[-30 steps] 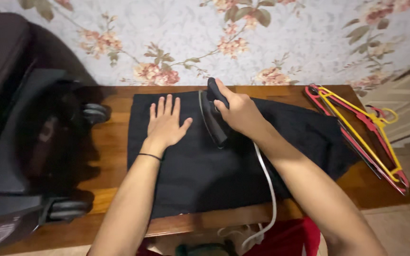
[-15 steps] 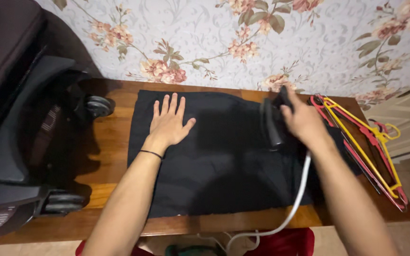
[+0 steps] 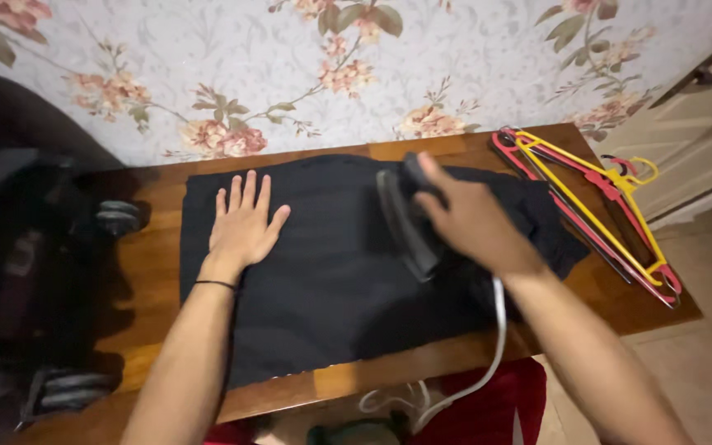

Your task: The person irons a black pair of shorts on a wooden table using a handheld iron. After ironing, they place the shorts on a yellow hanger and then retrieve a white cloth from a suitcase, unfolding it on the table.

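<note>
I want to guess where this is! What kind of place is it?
Probably a room in a home. Floral wallpaper covers the wall, a black cloth is spread on a wooden table under an iron, and plastic clothes hangers lie on the table beside the cloth.

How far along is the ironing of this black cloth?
Done: the black cloth lies spread flat on the brown wooden table. In hand: the left hand presses it flat while the right hand grips the dark clothes iron near the middle. Left: the bunched right end, and the red and yellow plastic hangers lie unused.
</note>
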